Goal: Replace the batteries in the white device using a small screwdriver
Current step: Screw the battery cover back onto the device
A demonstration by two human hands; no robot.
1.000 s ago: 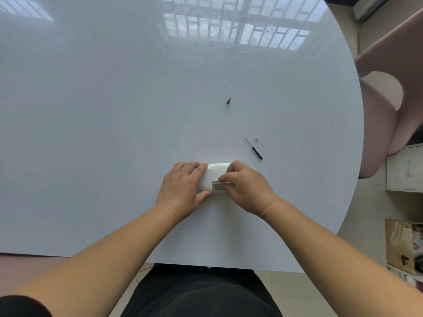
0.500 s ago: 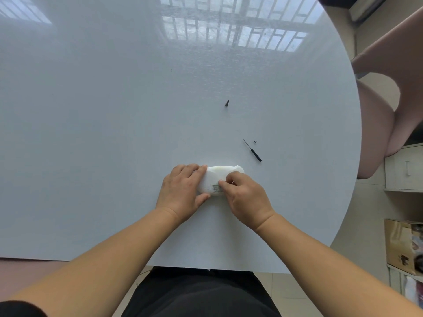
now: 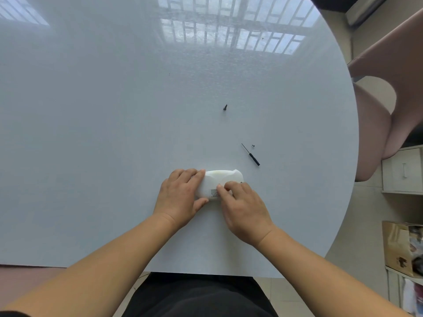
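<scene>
White and smooth, the device [image 3: 220,181] lies flat on the round pale table [image 3: 114,133], near the edge by the person. It is a rounded plastic shell with a small printed label on the side facing up.

It is gripped at its left end by the left hand [image 3: 179,197], with the fingers over the top and the thumb along the near side. The right hand [image 3: 243,208] is laid on its right part, with fingertips pressed down by the label. The two hands are close together.

The small screwdriver [image 3: 250,154] has been put down just beyond the device and is not being touched. It is thin, with a metal shaft and a black handle. A tiny dark screw [image 3: 253,145] lies beside its tip. Another small dark piece [image 3: 225,107] lies farther off.

The screw looks to be already out. The cover seems to be getting pressed or slid, but whether the batteries were swapped cannot be told. The screw is still to be put back.
</scene>
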